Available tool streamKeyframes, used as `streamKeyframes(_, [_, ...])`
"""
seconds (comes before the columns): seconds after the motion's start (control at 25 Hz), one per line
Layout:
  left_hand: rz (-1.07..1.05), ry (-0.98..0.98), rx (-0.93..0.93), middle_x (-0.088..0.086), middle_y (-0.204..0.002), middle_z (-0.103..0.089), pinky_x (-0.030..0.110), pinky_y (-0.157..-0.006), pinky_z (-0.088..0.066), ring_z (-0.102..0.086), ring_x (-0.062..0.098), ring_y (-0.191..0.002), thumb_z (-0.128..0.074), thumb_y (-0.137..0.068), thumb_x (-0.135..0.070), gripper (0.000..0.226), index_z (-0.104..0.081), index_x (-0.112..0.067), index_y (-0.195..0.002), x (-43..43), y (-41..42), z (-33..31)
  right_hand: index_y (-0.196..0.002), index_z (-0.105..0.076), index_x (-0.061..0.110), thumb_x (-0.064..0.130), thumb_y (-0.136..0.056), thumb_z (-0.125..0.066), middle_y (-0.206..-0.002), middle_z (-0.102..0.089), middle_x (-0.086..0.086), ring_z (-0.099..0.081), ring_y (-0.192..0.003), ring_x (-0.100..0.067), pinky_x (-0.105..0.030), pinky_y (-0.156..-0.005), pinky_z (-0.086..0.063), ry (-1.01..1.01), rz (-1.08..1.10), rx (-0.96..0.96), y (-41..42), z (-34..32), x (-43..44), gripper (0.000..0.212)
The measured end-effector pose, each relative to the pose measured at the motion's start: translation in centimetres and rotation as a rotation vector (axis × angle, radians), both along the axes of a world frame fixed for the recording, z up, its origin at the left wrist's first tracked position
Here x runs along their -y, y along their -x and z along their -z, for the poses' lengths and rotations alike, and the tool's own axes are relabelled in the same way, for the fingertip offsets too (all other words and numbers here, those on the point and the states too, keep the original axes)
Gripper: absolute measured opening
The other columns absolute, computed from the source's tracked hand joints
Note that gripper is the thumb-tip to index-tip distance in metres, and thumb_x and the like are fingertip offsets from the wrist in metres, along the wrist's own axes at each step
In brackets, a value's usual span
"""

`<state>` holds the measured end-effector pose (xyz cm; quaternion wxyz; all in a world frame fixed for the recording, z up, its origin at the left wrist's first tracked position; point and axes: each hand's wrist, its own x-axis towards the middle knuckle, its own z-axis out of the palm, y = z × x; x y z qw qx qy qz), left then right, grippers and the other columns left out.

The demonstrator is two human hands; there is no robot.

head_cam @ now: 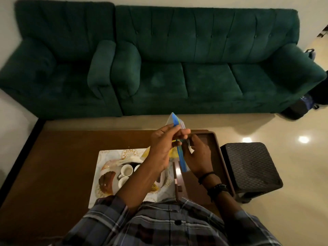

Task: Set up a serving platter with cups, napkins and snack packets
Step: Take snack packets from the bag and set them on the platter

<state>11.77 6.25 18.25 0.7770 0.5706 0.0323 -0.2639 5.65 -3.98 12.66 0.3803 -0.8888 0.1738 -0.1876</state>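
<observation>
Closest to me, under my left forearm, the platter (pixel 110 155) lies on the table (pixel 62 166), and it has already white cups (pixel 126 170) and a stack of napkins (pixel 132 159) on it. Above it my left hand (pixel 164 148) pinches the upper part of the packet (pixel 182 161) with curled fingers, and my right hand (pixel 197 157) grips it lower, so both hands are closed on it and it hangs in the air, over the gap between the platter and the brown tray (pixel 204 136). I think the danger is here: if one hand lets go too early, the packet can fall on the cups and knock one over, and my forearm is low over them too. If I pull too hard, the thin film may tear. The packet looks flat and soft, with a blue edge and some yellow and green, standing almost upright and a bit tilted. I cannot tell if it is opened. To the right stands a dark stool (pixel 248 166), and far behind is the green sofa (pixel 195 68)
</observation>
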Motion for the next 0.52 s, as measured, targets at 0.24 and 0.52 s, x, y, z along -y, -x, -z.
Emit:
streamKeyframes(0.24, [-0.173, -0.297, 0.118, 0.004, -0.071, -0.066, 0.025, -0.057, -0.047, -0.056, 0.012, -0.062, -0.069, -0.083, -0.031, 0.016, -0.072, -0.014, -0.082, -1.0, -0.4, 1.6, -0.076, -0.056, 0.014, 0.017, -0.099, -0.049, -0.066, -0.054, 0.012, -0.053, -0.061, 0.002, -0.008, -0.053, -0.038, -0.211, -0.062, -0.001, -0.2, -0.1, -0.3, 0.023])
streamKeyframes(0.52, [0.002, -0.441, 0.356, 0.004, -0.075, -0.069, 0.033, -0.066, -0.055, -0.064, 0.01, -0.068, -0.067, -0.086, -0.019, 0.01, -0.071, -0.011, -0.086, -1.3, 0.7, 3.1, -0.088, -0.068, -0.002, 0.011, -0.098, -0.051, -0.085, -0.069, -0.022, -0.063, -0.078, -0.026, -0.047, -0.071, -0.052, -0.529, -0.097, 0.075, -0.1, -0.3, 0.8, 0.023])
